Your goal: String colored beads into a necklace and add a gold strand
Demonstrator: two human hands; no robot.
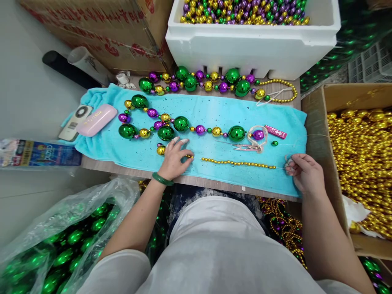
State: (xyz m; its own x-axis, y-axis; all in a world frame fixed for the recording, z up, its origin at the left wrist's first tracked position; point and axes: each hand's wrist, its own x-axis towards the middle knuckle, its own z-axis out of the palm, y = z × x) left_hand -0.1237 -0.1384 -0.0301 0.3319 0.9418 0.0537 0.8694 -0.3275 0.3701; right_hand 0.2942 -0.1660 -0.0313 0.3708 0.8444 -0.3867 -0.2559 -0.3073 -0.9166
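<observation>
My left hand, with a green bangle on the wrist, rests on the turquoise towel, fingers pressed onto the left end of a thin string of small gold beads. My right hand is closed at the towel's right edge, pinching the thread that runs from that string. A necklace of large green, purple and gold beads lies just beyond my left hand. Small thread snips and a loose green bead lie between my hands.
A second big-bead necklace lies along the far edge. Behind it stands a white foam box of mixed beads. A cardboard box of gold beads is at the right, a plastic bag of green beads at lower left. A pink case and remote lie left.
</observation>
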